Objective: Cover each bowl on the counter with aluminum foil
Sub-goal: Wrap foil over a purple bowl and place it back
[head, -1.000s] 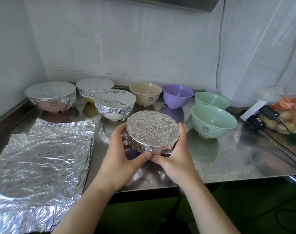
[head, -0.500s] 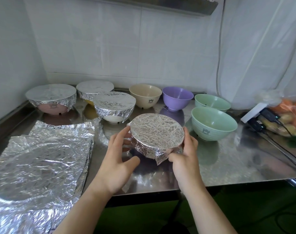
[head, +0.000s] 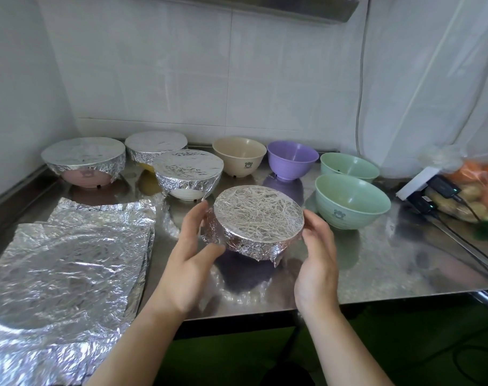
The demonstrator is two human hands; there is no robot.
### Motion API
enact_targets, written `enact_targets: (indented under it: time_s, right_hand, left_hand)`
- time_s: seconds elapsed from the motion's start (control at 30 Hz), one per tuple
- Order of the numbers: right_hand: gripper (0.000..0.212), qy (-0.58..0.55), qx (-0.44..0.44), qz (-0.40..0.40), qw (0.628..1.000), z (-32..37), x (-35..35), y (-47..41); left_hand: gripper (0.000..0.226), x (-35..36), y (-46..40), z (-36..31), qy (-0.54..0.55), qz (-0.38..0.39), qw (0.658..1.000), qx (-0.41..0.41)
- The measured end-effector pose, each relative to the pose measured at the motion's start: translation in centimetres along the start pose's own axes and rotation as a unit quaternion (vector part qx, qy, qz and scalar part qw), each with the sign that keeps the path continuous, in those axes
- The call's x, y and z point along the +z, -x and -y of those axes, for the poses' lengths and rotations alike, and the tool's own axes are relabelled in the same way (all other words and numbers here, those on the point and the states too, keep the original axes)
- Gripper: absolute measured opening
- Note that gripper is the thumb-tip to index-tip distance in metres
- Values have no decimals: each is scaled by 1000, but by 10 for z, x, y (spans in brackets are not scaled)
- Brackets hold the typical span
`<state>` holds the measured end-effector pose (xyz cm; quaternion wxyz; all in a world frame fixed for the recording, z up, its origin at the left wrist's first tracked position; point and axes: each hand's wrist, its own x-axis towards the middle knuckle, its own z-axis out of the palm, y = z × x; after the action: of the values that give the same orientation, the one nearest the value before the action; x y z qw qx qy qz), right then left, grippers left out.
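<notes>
A dark bowl wrapped in crinkled foil (head: 258,215) is tilted toward me just above the steel counter (head: 404,260). My left hand (head: 192,263) cups its left side, thumb under the foil skirt. My right hand (head: 318,263) lies against its right side with relaxed fingers. Three foil-covered bowls stand at the back left: pink (head: 84,157), yellow (head: 156,143) and white (head: 188,171). Uncovered are a beige bowl (head: 238,154), a purple bowl (head: 293,158) and two green bowls (head: 348,167) (head: 351,199).
A stack of loose foil sheets (head: 64,263) covers the counter's left front. At the right edge lie a power strip with chargers (head: 432,190), black cables (head: 473,240) and a plastic bag of vegetables (head: 476,190). Tiled walls close the back and left.
The wrapped bowl has moved away from me and slightly right. My thumbs have left the front of the foil skirt, and my right hand has loosened to the bowl's side.
</notes>
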<state>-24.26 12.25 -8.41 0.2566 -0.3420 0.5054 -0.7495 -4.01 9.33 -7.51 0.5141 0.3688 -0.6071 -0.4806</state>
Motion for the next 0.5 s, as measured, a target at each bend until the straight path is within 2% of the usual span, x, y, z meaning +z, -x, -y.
enact_targets:
  time_s: [0.2,0.3,0.4,0.5]
  right_hand:
    - [45,-51,34,77,995,-4,3,-4]
    - [61,-63,36,95,993,-5,5,-4]
    - [69,-36,12,93,995,-5,4,-4]
    - [76,14,-6,110,994,-4,3,-4]
  left_hand:
    - [64,1,1,1,2,-20,1000,12]
    - [50,2,3,-2,-9,-34,999,21]
    - [37,3,3,-3,-45,-51,997,24]
    - [37,3,3,-4,-14,-18,999,23]
